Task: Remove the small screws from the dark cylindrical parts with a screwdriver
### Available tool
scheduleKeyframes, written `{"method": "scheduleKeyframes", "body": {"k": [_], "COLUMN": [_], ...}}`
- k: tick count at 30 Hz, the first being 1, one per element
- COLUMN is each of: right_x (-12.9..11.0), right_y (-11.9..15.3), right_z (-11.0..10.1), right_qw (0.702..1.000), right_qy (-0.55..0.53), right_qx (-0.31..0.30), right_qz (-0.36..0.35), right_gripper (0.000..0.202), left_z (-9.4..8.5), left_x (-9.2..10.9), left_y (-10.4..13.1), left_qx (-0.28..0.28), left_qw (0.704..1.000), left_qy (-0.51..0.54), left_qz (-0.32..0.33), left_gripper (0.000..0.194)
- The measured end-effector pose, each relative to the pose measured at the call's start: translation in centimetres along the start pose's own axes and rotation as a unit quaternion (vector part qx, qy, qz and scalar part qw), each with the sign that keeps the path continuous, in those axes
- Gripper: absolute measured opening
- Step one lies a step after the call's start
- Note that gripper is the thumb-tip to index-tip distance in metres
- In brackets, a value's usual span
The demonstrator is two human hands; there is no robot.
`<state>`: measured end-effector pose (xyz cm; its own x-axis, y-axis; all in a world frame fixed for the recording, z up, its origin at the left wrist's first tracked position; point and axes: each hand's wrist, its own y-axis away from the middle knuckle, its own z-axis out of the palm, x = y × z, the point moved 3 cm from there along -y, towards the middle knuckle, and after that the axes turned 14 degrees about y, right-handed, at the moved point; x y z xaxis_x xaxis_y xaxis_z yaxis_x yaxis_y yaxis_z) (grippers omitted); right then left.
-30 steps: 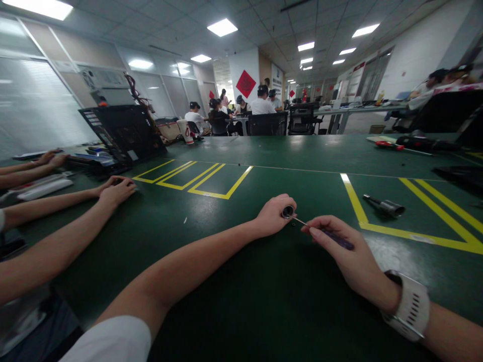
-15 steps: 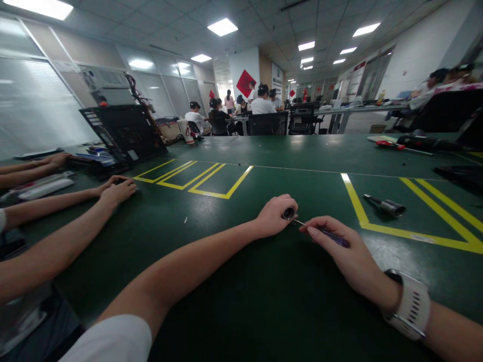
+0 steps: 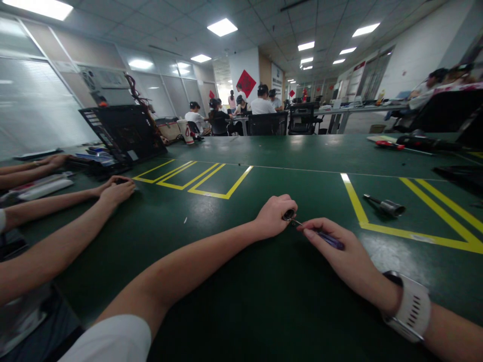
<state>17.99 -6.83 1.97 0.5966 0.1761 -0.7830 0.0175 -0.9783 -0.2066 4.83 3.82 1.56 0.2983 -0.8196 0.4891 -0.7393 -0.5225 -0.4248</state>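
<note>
Over surface (image 3: 211, 221): gripping metal cylinder (image 3: 289, 214) in curled left hand (image 3: 274, 215), likely for steadiness; pinching screwdriver (image 3: 331, 240) in fingers (image 3: 315, 224) of right hand (image 3: 341, 251), presumably for aim.

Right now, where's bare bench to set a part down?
Bare green tabletop: beyond the left hand, between the left yellow tape and right yellow tape; also between the forearms, though dark. Crowded: where the left hand holds a metal cylinder and the right hand a purple-handled tool; far left, by the black casing; far right, by the red-handled tool.
</note>
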Motion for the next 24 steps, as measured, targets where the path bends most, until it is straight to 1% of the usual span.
{"method": "scheduleKeyframes", "body": {"k": [2, 4, 7, 9, 13, 19, 22, 24], "right_x": [0.4, 0.8, 1.3, 1.5, 1.6, 1.8, 1.8, 1.8], "right_y": [-0.1, -0.3, -0.7, -0.9, -1.1, -1.1, -1.1, -1.0], "right_z": [0.0, -0.1, -0.2, -0.3, -0.4, -0.5, -0.5, -0.5], "right_qw": [0.999, 0.99, 0.963, 0.949, 0.936, 0.937, 0.936, 0.935], "right_qy": [-0.044, -0.124, -0.247, -0.291, -0.325, -0.325, -0.328, -0.33], "right_qx": [-0.011, -0.021, -0.038, -0.051, -0.047, -0.03, -0.015, 0.009], "right_qz": [0.027, 0.064, 0.097, 0.107, 0.125, 0.123, 0.126, 0.13], "right_gripper": [0.024, 0.024, 0.02, 0.018, 0.015, 0.015, 0.014, 0.014], "left_z": [0.0, 0.0, -0.1, -0.2, -0.3, -0.2, -0.2, -0.2], "left_x": [0.2, 0.3, 0.3, 0.3, 0.2, -0.1, -0.6, -1.0], "left_y": [0.1, 0.1, 0.0, 0.0, -0.1, -0.1, -0.1, 0.0], "left_qx": [-0.013, -0.018, -0.012, -0.01, -0.004, 0.011, 0.036, 0.059], "left_qw": [1.0, 0.999, 1.0, 0.998, 0.994, 0.993, 0.994, 0.993], "left_qy": [-0.021, -0.023, 0.014, 0.055, 0.109, 0.115, 0.096, 0.084], "left_qz": [0.008, 0.013, 0.011, 0.013, 0.008, -0.002, -0.031, -0.064], "left_gripper": [0.006, 0.007, 0.005, 0.007, 0.011, 0.011, 0.008, 0.008]}}
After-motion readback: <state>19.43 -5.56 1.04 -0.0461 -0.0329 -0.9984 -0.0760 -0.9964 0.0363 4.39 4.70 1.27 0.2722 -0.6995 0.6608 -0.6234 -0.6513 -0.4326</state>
